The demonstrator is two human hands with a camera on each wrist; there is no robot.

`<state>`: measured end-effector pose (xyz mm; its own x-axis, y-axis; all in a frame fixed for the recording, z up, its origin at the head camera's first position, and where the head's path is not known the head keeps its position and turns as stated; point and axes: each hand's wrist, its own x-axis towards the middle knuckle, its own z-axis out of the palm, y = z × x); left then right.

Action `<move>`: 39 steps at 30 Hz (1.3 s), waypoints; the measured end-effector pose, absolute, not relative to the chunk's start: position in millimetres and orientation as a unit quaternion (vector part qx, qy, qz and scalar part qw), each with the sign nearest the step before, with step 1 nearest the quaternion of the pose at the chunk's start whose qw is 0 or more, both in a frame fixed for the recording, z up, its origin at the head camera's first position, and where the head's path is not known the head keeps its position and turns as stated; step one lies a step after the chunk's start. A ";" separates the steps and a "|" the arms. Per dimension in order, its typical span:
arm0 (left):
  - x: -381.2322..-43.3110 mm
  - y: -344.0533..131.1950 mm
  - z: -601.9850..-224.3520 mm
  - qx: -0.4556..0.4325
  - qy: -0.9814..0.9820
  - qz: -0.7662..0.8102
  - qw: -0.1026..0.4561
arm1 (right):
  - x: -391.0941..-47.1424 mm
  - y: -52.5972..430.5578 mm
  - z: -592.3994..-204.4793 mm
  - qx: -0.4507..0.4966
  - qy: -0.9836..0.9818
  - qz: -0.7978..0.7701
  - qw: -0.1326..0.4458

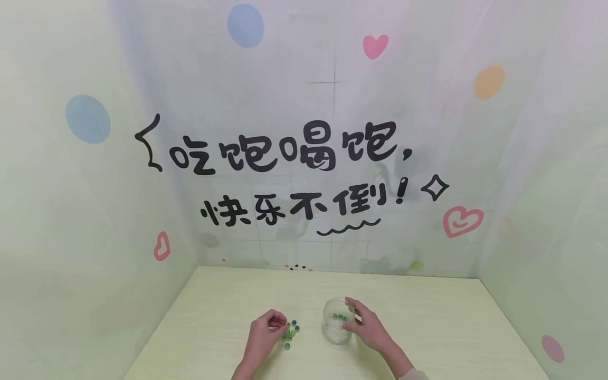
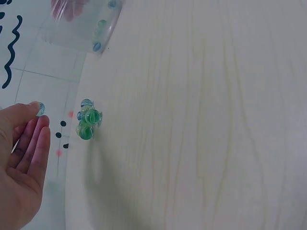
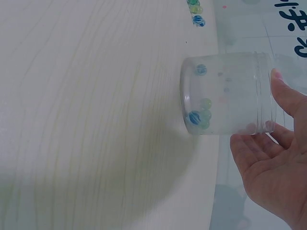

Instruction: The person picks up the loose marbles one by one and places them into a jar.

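In the left wrist view, my left hand [image 2: 26, 158] pinches a clear glass marble with blue in it [image 2: 41, 109] between thumb and fingertips, held above the table. Just beside that hand lies a small cluster of green and blue marbles [image 1: 291, 333]. My right hand [image 1: 370, 328] holds a clear plastic jar [image 3: 235, 96] near its open rim, thumb on one side and fingers on the other. The jar stands upright on the table. Several green and blue marbles [image 3: 205, 120] lie at its bottom, seen through the wall.
The pale wood-grain table [image 1: 228, 295] carries the jar to the right of the loose marbles. A printed curtain [image 1: 285, 79] with black lettering, hearts and dots stands behind the table, with further curtain sides at left and right.
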<state>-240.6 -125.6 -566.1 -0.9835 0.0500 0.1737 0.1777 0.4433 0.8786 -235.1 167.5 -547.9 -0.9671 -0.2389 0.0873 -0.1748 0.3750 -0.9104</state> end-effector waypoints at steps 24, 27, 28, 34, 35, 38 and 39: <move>-247.4 -98.9 -546.3 -0.087 -0.820 -0.563 0.060 | -234.6 167.8 -548.6 -0.123 0.829 -0.545 0.028; -248.4 -95.3 -544.4 -0.097 -0.818 -0.564 0.064 | -234.0 167.7 -547.9 -0.122 0.828 -0.546 0.029; -248.7 -94.0 -543.2 -0.095 -0.816 -0.566 0.061 | -233.8 167.7 -547.7 -0.122 0.828 -0.546 0.029; -249.8 -84.7 -536.3 -0.100 -0.817 -0.565 0.060 | -233.9 167.6 -546.9 -0.122 0.828 -0.547 0.029; -250.1 -83.1 -535.5 -0.100 -0.816 -0.565 0.060 | -234.1 167.6 -546.9 -0.123 0.828 -0.546 0.029; -251.5 -79.7 -534.2 -0.109 -0.813 -0.568 0.061 | -234.7 167.7 -547.0 -0.126 0.828 -0.545 0.030; -251.9 -78.6 -533.5 -0.111 -0.812 -0.570 0.059 | -234.8 167.7 -547.0 -0.126 0.828 -0.545 0.030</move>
<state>-251.9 -78.6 -533.5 -0.9682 0.1134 0.2228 0.2481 0.3244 0.9128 -234.8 167.7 -547.0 -0.9664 -0.2416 0.0880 -0.1765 0.3742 -0.9104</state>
